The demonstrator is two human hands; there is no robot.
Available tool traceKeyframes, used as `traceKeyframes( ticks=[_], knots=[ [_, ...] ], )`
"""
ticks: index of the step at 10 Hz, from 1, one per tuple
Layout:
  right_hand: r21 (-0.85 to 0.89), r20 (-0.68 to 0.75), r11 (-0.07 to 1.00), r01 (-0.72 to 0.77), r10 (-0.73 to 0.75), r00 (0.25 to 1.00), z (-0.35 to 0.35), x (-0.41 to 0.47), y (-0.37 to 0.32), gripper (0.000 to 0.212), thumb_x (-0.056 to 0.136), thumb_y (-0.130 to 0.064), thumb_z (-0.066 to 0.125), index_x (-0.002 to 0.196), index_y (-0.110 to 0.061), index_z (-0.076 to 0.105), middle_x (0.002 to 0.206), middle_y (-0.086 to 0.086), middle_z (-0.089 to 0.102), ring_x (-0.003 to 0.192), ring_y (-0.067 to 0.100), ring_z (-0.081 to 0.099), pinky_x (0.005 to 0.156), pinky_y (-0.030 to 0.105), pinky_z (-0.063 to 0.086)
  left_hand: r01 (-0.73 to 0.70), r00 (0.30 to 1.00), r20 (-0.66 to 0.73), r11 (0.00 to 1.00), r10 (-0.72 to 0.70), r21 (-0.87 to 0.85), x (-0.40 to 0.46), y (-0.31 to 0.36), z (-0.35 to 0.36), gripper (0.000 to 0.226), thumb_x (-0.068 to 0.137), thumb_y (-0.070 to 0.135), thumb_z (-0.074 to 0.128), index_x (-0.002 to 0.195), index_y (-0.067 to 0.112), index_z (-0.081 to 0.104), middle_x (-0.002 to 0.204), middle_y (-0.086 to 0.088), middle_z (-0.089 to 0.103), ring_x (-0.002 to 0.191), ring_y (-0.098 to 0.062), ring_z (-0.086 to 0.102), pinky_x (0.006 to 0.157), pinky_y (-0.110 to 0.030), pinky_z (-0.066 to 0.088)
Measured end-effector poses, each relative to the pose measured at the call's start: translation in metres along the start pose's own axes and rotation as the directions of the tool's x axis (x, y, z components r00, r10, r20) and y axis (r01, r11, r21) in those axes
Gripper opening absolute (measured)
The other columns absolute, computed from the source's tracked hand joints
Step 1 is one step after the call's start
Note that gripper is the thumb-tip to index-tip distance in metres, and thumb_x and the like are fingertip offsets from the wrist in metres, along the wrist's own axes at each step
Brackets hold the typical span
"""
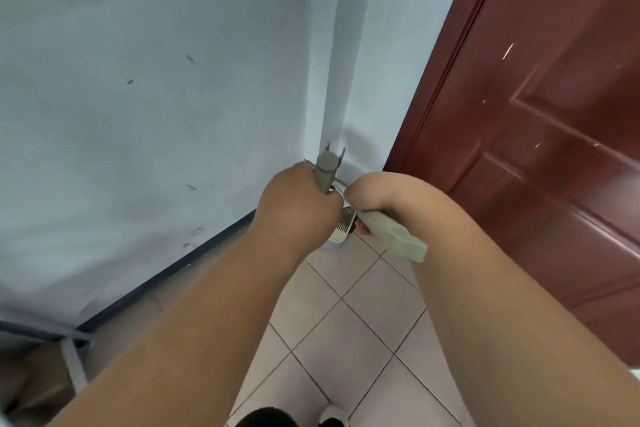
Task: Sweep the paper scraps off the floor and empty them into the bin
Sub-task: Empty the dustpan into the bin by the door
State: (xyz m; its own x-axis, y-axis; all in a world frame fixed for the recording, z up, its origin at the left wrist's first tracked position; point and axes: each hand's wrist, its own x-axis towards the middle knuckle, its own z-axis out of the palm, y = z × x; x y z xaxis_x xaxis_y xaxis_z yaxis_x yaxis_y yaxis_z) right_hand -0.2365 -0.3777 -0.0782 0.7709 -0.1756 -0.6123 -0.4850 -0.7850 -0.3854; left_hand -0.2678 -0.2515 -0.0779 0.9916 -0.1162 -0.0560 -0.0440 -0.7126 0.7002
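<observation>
Grey-green plastic: left hand gripped a round handle end; right hand clasped a second, flat-ended handle. Both were held together at the white wall corner, over glossy beige tiles. Maroon panelled door stood beside.

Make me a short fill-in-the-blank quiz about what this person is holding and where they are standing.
1. The left hand grips a grey ____ end-on to the camera.
2. The right hand grips a second handle, so the number of hands holding something is ____.
3. The door on the right is dark ____.
4. The floor is covered in square ____.

Missing words: handle; two; red; tiles
</observation>
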Motion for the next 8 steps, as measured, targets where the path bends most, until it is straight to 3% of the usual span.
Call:
traceKeyframes(
  ticks=[1, 2, 3, 6, 7, 8],
  knots=[
    [0.114, 0.019, 0.993, -0.033, 0.031, 0.999, -0.016, 0.03, 0.004, 0.03, 0.096, -0.013, 0.043, 0.066, -0.016, 0.04, 0.072, 0.003, 0.046, 0.072, 0.024, 0.053, 0.098, 0.043, 0.05, -0.011, 1.0, 0.003, 0.999, 0.01, 0.045, 0.043, 0.009, 0.018, 0.019, 0.08, 0.025, 0.05, 0.072, 0.008, 0.049, 0.06, -0.001, 0.047, 0.049, -0.015, 0.041, 0.043, -0.026, 0.026],
    [0.229, 0.04, 0.972, -0.043, 0.035, 0.999, -0.031, 0.06, 0.01, 0.029, 0.096, -0.013, 0.042, 0.067, -0.016, 0.04, 0.071, 0.003, 0.045, 0.06, 0.018, 0.047, 0.077, 0.035, 0.053, -0.046, 0.999, 0.016, 0.995, 0.045, 0.087, 0.082, 0.013, 0.033, 0.019, 0.081, 0.026, 0.05, 0.074, 0.008, 0.049, 0.063, -0.001, 0.047, 0.052, -0.012, 0.041, 0.044, -0.027, 0.025],
    [0.316, 0.071, 0.943, -0.105, 0.087, 0.994, -0.045, 0.083, 0.017, 0.029, 0.098, -0.015, 0.04, 0.069, -0.015, 0.039, 0.072, 0.003, 0.044, 0.058, 0.015, 0.046, 0.053, 0.024, 0.044, -0.09, 0.995, 0.051, 0.987, 0.083, 0.136, 0.116, 0.017, 0.046, 0.017, 0.081, 0.024, 0.048, 0.073, 0.009, 0.047, 0.064, 0.0, 0.044, 0.053, -0.01, 0.039, 0.045, -0.026, 0.024],
    [0.461, 0.114, 0.862, -0.211, 0.178, 0.977, -0.063, 0.139, 0.041, 0.029, 0.097, -0.014, 0.042, 0.068, -0.013, 0.038, 0.069, 0.005, 0.045, 0.054, 0.015, 0.046, 0.044, 0.02, 0.039, -0.114, 0.984, 0.158, 0.976, 0.085, 0.184, 0.175, 0.015, 0.071, 0.022, 0.084, 0.028, 0.052, 0.07, 0.014, 0.043, 0.063, 0.003, 0.045, 0.057, -0.015, 0.042, 0.045, -0.026, 0.026],
    [0.509, 0.133, 0.826, -0.242, 0.203, 0.97, -0.066, 0.154, 0.05, 0.027, 0.096, -0.015, 0.043, 0.069, -0.012, 0.039, 0.069, 0.006, 0.046, 0.052, 0.016, 0.047, 0.044, 0.02, 0.04, -0.083, 0.986, 0.16, 0.98, 0.054, 0.182, 0.186, 0.019, 0.075, 0.029, 0.085, 0.027, 0.053, 0.06, 0.02, 0.037, 0.061, 0.004, 0.045, 0.053, -0.008, 0.04, 0.045, -0.024, 0.027],
    [0.57, 0.277, 0.742, -0.354, 0.233, 0.932, -0.075, 0.165, 0.059, 0.028, 0.098, -0.017, 0.039, 0.071, -0.009, 0.039, 0.066, 0.007, 0.043, 0.03, 0.013, 0.048, 0.033, 0.013, 0.04, -0.077, 0.98, 0.196, 0.977, 0.038, 0.196, 0.196, 0.022, 0.083, 0.032, 0.084, 0.028, 0.055, 0.059, 0.02, 0.037, 0.06, 0.005, 0.044, 0.054, -0.01, 0.041, 0.046, -0.024, 0.026]
  ],
)
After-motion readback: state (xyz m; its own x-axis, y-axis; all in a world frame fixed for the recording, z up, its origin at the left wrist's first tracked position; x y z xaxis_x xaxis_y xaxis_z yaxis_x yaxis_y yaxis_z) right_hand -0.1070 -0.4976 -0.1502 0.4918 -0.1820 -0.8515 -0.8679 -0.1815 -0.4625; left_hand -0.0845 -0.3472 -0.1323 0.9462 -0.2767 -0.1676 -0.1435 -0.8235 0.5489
